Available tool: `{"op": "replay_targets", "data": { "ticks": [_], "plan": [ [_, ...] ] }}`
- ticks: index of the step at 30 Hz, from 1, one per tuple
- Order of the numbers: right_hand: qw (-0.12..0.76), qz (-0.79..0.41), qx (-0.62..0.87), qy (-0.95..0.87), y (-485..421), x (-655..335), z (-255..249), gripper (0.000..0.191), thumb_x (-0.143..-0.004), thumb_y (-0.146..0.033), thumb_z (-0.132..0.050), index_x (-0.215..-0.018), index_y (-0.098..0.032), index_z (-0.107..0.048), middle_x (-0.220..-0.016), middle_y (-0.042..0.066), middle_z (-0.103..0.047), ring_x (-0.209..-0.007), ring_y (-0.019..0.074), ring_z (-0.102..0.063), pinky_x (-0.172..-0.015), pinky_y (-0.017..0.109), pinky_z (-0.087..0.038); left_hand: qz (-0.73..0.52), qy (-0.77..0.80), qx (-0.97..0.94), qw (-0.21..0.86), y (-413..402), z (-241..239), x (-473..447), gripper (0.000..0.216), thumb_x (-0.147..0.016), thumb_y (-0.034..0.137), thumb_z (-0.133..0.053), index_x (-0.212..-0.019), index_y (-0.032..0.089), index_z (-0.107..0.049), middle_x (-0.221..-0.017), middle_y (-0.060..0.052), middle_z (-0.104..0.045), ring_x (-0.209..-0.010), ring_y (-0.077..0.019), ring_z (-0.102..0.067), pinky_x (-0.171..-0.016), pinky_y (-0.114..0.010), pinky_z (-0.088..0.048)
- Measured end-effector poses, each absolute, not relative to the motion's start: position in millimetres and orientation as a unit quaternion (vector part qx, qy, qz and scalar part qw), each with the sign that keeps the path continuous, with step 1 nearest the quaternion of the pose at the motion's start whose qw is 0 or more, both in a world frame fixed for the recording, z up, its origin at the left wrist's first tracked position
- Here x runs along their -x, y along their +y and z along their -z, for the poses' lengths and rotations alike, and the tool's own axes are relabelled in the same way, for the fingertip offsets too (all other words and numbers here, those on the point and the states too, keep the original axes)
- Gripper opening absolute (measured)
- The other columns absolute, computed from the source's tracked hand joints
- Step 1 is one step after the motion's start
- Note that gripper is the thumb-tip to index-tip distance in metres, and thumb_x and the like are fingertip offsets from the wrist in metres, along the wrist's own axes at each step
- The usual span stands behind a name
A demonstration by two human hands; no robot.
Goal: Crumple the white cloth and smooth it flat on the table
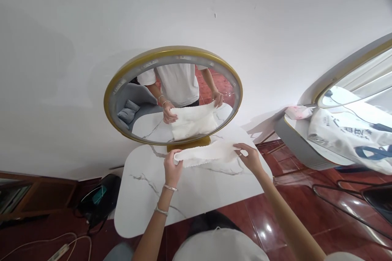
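A white cloth [208,153] with a scalloped edge is stretched between my two hands, just above the marble-patterned table [143,208]. My left hand [172,169] is closed on its left end, thumb on top. At the other end, my right hand [248,157] pinches the cloth between thumb and fingers. Behind it stands a round mirror [239,85] with a gold frame, its base resting on the table. The reflection shows the cloth's far face, hanging down as a broad sheet, and both hands gripping its upper corners.
To the right, a second table [298,147] bears a white printed bag [343,130] and a pink-and-white packet [297,111] beside another gold-framed mirror [324,81]. A black bag [104,195] stands on the floor at left, near a power strip [59,252] with its cord.
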State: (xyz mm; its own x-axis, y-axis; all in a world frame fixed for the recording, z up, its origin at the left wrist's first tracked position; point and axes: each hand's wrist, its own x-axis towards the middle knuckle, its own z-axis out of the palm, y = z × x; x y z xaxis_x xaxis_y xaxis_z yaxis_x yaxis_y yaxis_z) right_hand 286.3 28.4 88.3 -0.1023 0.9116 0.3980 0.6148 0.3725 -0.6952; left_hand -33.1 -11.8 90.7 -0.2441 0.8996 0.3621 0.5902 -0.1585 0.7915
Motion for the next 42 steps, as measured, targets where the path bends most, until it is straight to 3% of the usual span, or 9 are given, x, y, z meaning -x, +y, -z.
{"op": "replay_targets", "data": {
  "ticks": [8,12,15,18,23,27,33,38,42],
  "plan": [
    [0.392,-0.252,0.569,-0.677,12,-319,-110,0.04,-0.089,-0.05,-0.046,-0.082,-0.019,-0.07,-0.084,0.005,-0.073,-0.076,0.0218,-0.067,-0.067,0.03,-0.053,-0.424,0.63,-0.615,0.21,-22,-112,35,0.036,-0.089,0.047,-0.043,-0.09,0.017,-0.063,-0.064,0.0,-0.059,-0.065,-0.0164,-0.057,-0.063,-0.026,-0.046],
    [0.433,-0.251,0.544,-0.674,10,-337,-132,0.032,-0.084,-0.048,-0.056,-0.082,-0.021,-0.072,-0.088,0.005,-0.074,-0.083,0.0231,-0.068,-0.076,0.035,-0.054,-0.43,0.618,-0.607,0.253,-30,-127,30,0.04,-0.089,0.051,-0.043,-0.085,0.017,-0.063,-0.065,0.0,-0.058,-0.068,-0.0153,-0.056,-0.067,-0.026,-0.046],
    [0.452,-0.223,0.521,-0.688,9,-350,-157,0.026,-0.083,-0.045,-0.059,-0.084,-0.023,-0.072,-0.087,0.005,-0.074,-0.086,0.0224,-0.068,-0.08,0.037,-0.054,-0.443,0.602,-0.604,0.277,-35,-146,25,0.037,-0.088,0.05,-0.047,-0.091,0.018,-0.063,-0.073,-0.001,-0.061,-0.072,-0.0147,-0.057,-0.07,-0.025,-0.048],
    [0.458,-0.177,0.502,-0.712,5,-362,-184,0.023,-0.085,-0.041,-0.058,-0.086,-0.023,-0.072,-0.089,0.004,-0.073,-0.086,0.0213,-0.068,-0.08,0.036,-0.054,-0.44,0.589,-0.63,0.249,-39,-167,20,0.03,-0.085,0.046,-0.054,-0.1,0.021,-0.062,-0.082,-0.001,-0.064,-0.064,-0.0119,-0.055,-0.061,-0.022,-0.049],
    [0.452,-0.108,0.481,-0.743,-2,-384,-211,0.019,-0.087,-0.037,-0.057,-0.083,-0.025,-0.071,-0.088,0.002,-0.073,-0.082,0.0183,-0.068,-0.074,0.031,-0.055,-0.361,0.546,-0.711,0.256,-42,-198,11,0.018,-0.082,0.042,-0.058,-0.082,0.024,-0.064,-0.069,0.001,-0.064,-0.054,-0.0119,-0.054,-0.054,-0.022,-0.051],
    [0.445,-0.09,0.477,-0.752,-10,-403,-218,0.016,-0.087,-0.034,-0.056,-0.084,-0.026,-0.07,-0.089,0.002,-0.072,-0.082,0.0176,-0.067,-0.075,0.03,-0.054,-0.32,0.536,-0.729,0.283,-48,-212,2,0.017,-0.078,0.042,-0.063,-0.075,0.026,-0.066,-0.071,0.0,-0.068,-0.062,-0.0162,-0.063,-0.06,-0.026,-0.056],
    [0.442,-0.113,0.447,-0.77,-35,-425,-225,0.013,-0.086,-0.026,-0.057,-0.087,-0.028,-0.07,-0.09,0.001,-0.07,-0.081,0.016,-0.066,-0.071,0.028,-0.055,-0.317,0.533,-0.727,0.295,-64,-223,-5,0.017,-0.076,0.039,-0.065,-0.067,0.025,-0.066,-0.068,-0.002,-0.067,-0.062,-0.0173,-0.063,-0.059,-0.03,-0.057],
    [0.446,-0.129,0.474,-0.748,-62,-434,-241,0.011,-0.083,-0.028,-0.063,-0.085,-0.034,-0.072,-0.086,-0.001,-0.071,-0.074,0.0175,-0.067,-0.066,0.03,-0.057,-0.342,0.524,-0.686,0.371,-78,-246,-2,0.023,-0.071,0.039,-0.07,-0.057,0.024,-0.058,-0.059,-0.002,-0.061,-0.054,-0.0159,-0.057,-0.047,-0.029,-0.052],
    [0.462,-0.153,0.488,-0.724,-59,-441,-254,0.003,-0.077,-0.032,-0.07,-0.078,-0.032,-0.073,-0.079,0.002,-0.071,-0.069,0.0187,-0.067,-0.059,0.028,-0.056,-0.324,0.54,-0.676,0.384,-68,-257,2,0.026,-0.069,0.044,-0.07,-0.062,0.024,-0.056,-0.057,0.001,-0.054,-0.049,-0.0125,-0.052,-0.042,-0.025,-0.045]
  ]
}}
